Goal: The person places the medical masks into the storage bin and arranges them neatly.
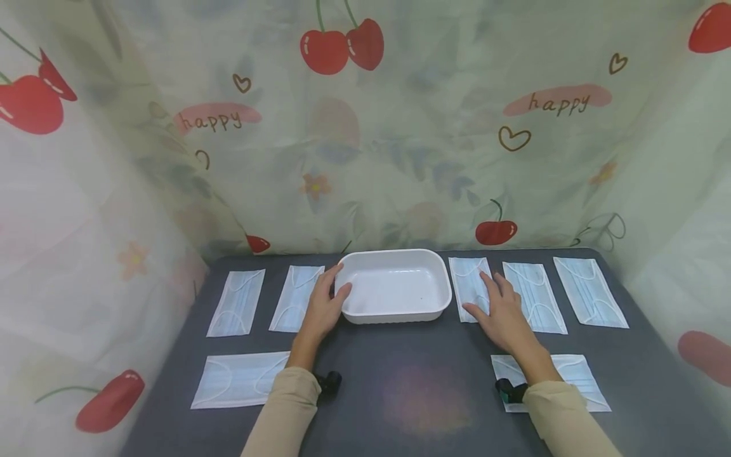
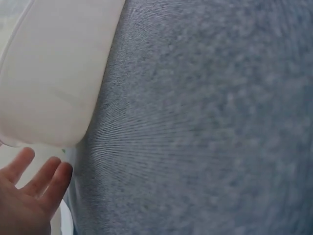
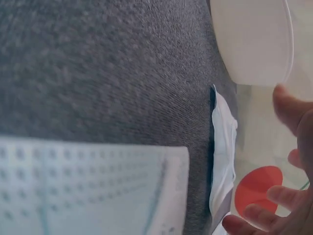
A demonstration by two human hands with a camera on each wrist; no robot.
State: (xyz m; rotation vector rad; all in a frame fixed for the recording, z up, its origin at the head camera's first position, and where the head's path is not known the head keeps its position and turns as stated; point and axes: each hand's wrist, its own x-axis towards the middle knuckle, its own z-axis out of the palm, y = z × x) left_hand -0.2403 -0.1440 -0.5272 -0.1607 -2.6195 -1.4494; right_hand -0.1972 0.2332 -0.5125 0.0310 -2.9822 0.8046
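My left hand [image 1: 326, 301] is at the left end of a white plastic tray [image 1: 394, 317], its fingertips right at the rim. In the left wrist view its fingers [image 2: 55, 188] are loosely spread below the corner of the tray [image 2: 58, 73]. To the right of the tray, my right hand [image 1: 502, 315] reaches over a pale blue face mask [image 1: 468, 279] with fingers spread. The right wrist view shows that hand's fingers [image 3: 286, 197] apart, with nothing between them, beside a mask [image 3: 223, 152] on the table.
More masks lie on the dark grey table [image 1: 365, 387]: a left mask [image 1: 235, 303], one beside the left hand [image 1: 292, 301], a front left mask [image 1: 237, 381], two at right [image 1: 537, 298] and a front right mask [image 1: 591, 387]. A printed curtain [image 1: 400, 158] encloses the table.
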